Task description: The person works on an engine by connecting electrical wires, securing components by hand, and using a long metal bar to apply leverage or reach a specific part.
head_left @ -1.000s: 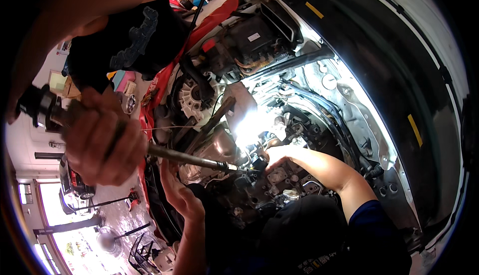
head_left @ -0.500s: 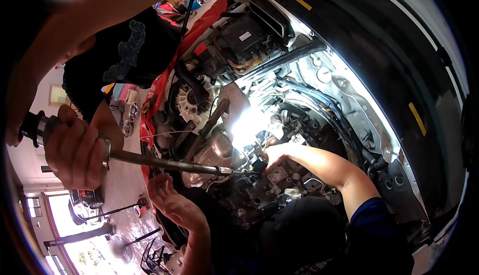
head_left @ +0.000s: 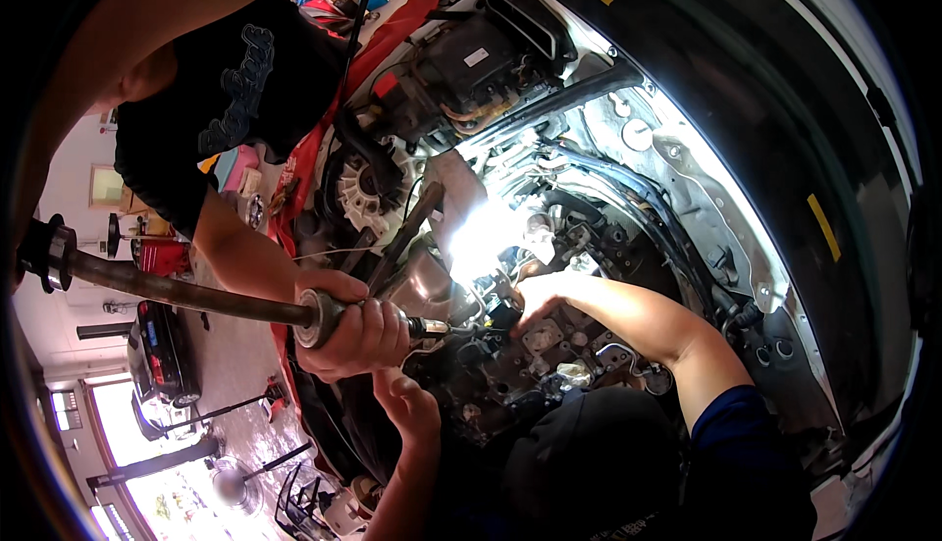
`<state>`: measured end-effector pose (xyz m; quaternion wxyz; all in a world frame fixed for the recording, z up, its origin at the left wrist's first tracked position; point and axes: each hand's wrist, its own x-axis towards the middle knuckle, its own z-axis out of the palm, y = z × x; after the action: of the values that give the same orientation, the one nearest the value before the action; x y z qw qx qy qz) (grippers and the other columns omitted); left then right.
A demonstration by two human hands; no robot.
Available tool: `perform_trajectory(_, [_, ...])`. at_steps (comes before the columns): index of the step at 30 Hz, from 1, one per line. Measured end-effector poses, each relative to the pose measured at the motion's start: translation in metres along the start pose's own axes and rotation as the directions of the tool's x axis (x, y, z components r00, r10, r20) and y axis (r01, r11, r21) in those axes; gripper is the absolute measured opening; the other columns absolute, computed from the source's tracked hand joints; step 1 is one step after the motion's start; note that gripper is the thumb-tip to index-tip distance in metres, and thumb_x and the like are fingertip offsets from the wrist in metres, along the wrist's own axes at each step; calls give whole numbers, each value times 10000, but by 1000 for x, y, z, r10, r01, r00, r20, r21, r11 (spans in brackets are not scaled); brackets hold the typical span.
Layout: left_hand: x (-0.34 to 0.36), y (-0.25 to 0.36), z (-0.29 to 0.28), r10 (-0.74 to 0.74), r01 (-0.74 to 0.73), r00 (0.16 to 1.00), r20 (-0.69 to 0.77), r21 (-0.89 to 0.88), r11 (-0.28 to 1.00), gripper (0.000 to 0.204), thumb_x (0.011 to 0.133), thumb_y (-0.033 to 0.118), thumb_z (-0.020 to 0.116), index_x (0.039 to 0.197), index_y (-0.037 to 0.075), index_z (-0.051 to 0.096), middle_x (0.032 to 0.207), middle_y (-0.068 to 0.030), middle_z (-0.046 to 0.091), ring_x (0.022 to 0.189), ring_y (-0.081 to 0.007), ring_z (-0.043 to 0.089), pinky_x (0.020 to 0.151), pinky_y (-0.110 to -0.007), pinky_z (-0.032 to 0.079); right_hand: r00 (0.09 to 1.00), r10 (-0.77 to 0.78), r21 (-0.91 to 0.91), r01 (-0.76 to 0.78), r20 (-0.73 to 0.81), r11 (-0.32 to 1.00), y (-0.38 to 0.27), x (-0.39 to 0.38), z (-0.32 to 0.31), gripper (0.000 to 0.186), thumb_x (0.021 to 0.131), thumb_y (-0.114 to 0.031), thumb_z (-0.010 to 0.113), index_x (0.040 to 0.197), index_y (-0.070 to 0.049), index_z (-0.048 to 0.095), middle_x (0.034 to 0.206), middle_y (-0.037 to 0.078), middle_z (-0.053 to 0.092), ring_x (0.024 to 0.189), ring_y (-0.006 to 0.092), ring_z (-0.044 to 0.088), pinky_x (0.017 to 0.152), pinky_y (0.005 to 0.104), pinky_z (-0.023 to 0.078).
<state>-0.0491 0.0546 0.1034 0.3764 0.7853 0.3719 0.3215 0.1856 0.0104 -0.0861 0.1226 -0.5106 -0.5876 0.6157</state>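
Note:
My right hand (head_left: 538, 298) reaches into the engine bay, its fingers closed around a small black part (head_left: 508, 317) beside the strong glare. My left hand (head_left: 410, 406) comes up from the lower edge and is bent just below a co-worker's fist; its fingertips are partly hidden there. That co-worker's hand (head_left: 358, 335) grips the sliding weight (head_left: 316, 318) of a slide hammer (head_left: 186, 291). The tool's tip (head_left: 432, 328) meets the engine near my right hand. A raised arm (head_left: 128, 41) crosses the upper left, ending near the tool's handle (head_left: 49, 252) at the rim.
A co-worker in a black shirt (head_left: 235, 100) leans in from the left. Red cloth (head_left: 378, 46) covers the bay's edge. An alternator (head_left: 368, 193), hoses (head_left: 628, 198) and a black box (head_left: 471, 55) surround the work. A dark, cap-like dome (head_left: 599, 453) blocks the lower middle.
The co-worker's hand and the weight have slid along the rod toward the engine. My left hand, spread open before, has shifted right and bent. My right hand stays in place.

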Motion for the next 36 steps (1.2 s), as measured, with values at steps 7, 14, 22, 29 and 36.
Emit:
perform_trajectory(7, [8,-4,4,111,-111,993,-44,-4,994,1137,837,803,336,1446,-150,219,1481,-291,319,1398,-371,328,1180,-462,211,995,69,-27,-67,76,997,4,2,-1,859,657,-644,759,1187,16,608,1106,194,673,1030,308,640,883,398,506])
perform_trajectory(14, [13,-9,4,107,-107,994,-34,4,994,1158,824,817,331,1442,-156,217,1488,-285,300,1403,-360,312,1174,-462,216,997,60,-33,-59,51,998,-14,-7,-7,852,666,-658,745,1161,24,622,1085,193,675,1006,308,641,874,396,503])
perform_trajectory(22, [17,-7,6,126,-127,991,-46,-21,992,1164,826,815,333,1422,-180,228,1456,-284,339,1392,-341,327,1165,-461,231,988,109,-79,-100,113,992,-3,0,-6,871,680,-668,731,1178,35,604,1105,195,667,1030,313,633,891,402,497])
perform_trajectory(29, [17,-14,1,125,-125,988,-92,7,992,1149,815,821,336,1449,-132,236,1475,-269,343,1390,-351,342,1165,-458,234,996,64,-14,-64,60,998,-1,-2,-4,908,672,-647,750,1281,-6,541,1187,206,633,1104,325,602,951,420,475])
perform_trajectory(36, [17,-15,8,100,-106,988,-119,-43,994,1170,788,822,403,1450,-130,245,1477,-269,349,1407,-344,314,1171,-458,216,997,-80,93,78,15,993,-1,-3,-4,850,686,-587,775,1286,-29,550,1184,186,646,1094,311,610,952,406,479])
